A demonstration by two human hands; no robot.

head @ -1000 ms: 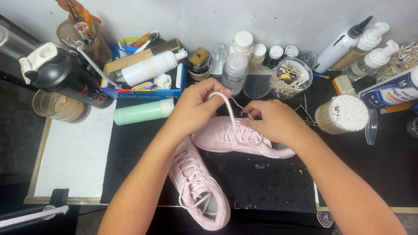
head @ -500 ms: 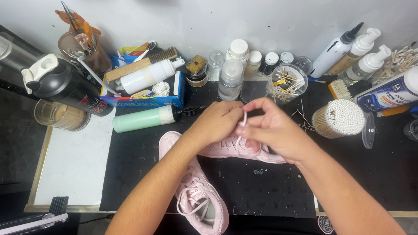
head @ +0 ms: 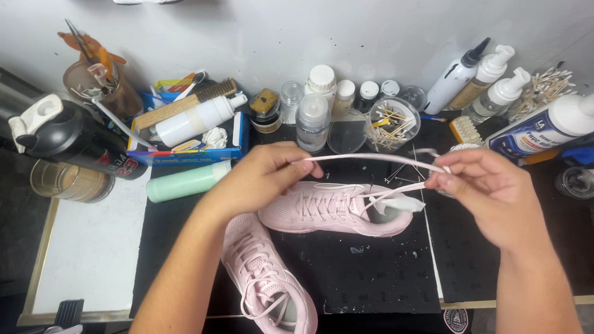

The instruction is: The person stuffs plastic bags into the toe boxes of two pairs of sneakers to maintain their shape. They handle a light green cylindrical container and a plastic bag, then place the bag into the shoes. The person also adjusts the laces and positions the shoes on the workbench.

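**Pink shoelace drawn tight over the sneaker**

The pink shoelace (head: 371, 159) was stretched taut between both hands above the pink sneaker (head: 335, 209) lying on its side on the black mat (head: 385, 278). The left hand (head: 260, 179) pinched one end at 9 o'clock of the span; the right hand (head: 493, 192) was closed on the other strands at 3 o'clock. Judged from this, tying was under way. A second sneaker (head: 268, 286) lay at 7 o'clock.

Pale pink shoes (head: 335, 209) and lace (head: 371, 159) on a black mat (head: 386, 271).
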